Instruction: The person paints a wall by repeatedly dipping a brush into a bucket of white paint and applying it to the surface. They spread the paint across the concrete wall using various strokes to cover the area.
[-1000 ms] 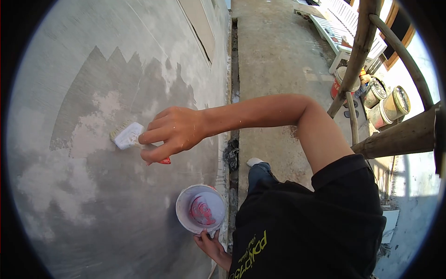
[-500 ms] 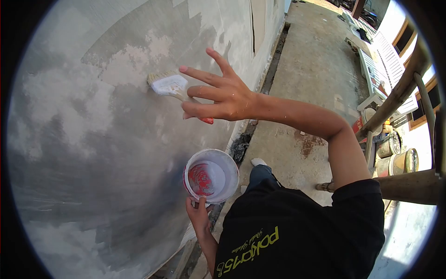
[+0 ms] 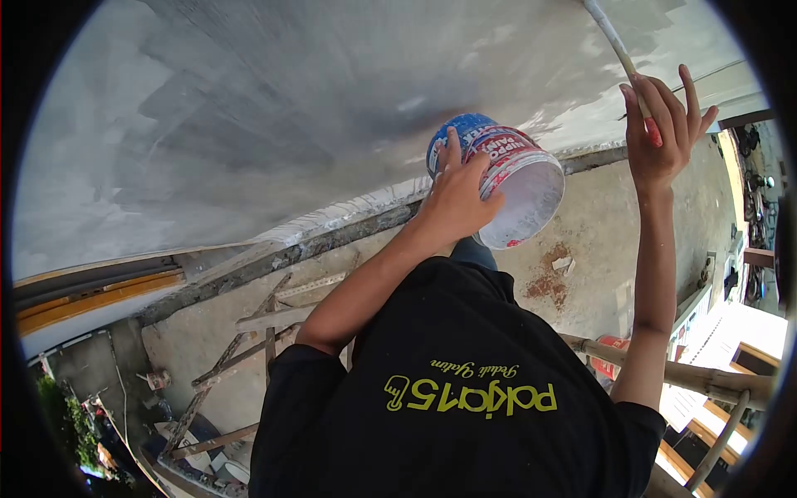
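Observation:
My left hand grips a paint bucket with red and blue printing from the outside, fingers spread over its wall. The bucket is tipped, its mouth facing me and to the right, and its inside is coated whitish. My right hand, raised at the upper right, holds a paintbrush with a pale handle and red end; some fingers are stretched out. The brush's bristles are cut off by the top edge of the view. Patchy grey and white covers the wall beside both hands.
A wooden frame stands at the lower left above the concrete ground. Wooden poles cross at the right, near a red bucket. A narrow channel runs along the wall's foot.
The view has swung round. The bucket, upright before with its inside showing from above, is now tipped. My right hand and the brush now appear farther right, and the bristles have left the view.

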{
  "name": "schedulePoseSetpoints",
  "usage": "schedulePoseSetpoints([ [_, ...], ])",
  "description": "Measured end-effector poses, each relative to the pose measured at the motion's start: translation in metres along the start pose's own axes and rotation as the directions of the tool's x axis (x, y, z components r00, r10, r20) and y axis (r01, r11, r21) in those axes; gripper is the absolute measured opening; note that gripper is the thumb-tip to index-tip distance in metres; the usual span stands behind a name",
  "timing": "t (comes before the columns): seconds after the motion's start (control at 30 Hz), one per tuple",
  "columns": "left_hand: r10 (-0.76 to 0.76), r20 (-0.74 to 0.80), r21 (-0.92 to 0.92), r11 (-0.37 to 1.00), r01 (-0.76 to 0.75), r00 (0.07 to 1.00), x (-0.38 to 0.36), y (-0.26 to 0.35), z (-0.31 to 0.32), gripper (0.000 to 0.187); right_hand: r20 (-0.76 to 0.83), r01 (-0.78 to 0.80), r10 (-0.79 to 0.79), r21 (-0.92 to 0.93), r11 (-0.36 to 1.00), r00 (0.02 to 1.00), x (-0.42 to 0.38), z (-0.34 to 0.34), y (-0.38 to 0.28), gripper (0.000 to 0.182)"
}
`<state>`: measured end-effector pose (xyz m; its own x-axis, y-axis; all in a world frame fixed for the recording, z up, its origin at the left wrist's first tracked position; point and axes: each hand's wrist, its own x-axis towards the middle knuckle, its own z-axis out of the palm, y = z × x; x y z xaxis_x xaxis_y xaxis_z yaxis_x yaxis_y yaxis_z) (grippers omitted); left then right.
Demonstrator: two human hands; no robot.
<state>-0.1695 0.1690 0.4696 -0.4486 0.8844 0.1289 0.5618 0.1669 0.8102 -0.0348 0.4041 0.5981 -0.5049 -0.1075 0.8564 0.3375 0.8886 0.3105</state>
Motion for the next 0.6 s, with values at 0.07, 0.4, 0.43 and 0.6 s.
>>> schedulePoseSetpoints([
  [0.07,-0.034,0.004,-0.020,0.999,0.035,0.999,0.001,0.003,0.006,0.033,0.004,0.008,-0.008,0.018,1.000,1.000,-0.001,0.002,0.005,0.029],
  [0.4,-0.060,0.179,-0.004,0.998,0.062,0.982,0.009,0.009,0.024,0.049,0.004,0.099,-0.099,-0.059,0.993,0.995,-0.005,0.009,0.022,0.018],
  [0.43,-0.060,0.192,-0.002,0.998,0.061,0.980,0.011,0.011,0.023,0.049,0.006,0.101,-0.101,-0.052,0.994,0.995,-0.005,0.010,0.021,0.017],
  [0.6,-0.048,0.203,0.019,0.999,0.045,0.978,0.012,0.011,0.027,0.045,0.020,0.124,-0.123,-0.106,0.987,0.992,-0.009,0.011,0.029,0.016],
])
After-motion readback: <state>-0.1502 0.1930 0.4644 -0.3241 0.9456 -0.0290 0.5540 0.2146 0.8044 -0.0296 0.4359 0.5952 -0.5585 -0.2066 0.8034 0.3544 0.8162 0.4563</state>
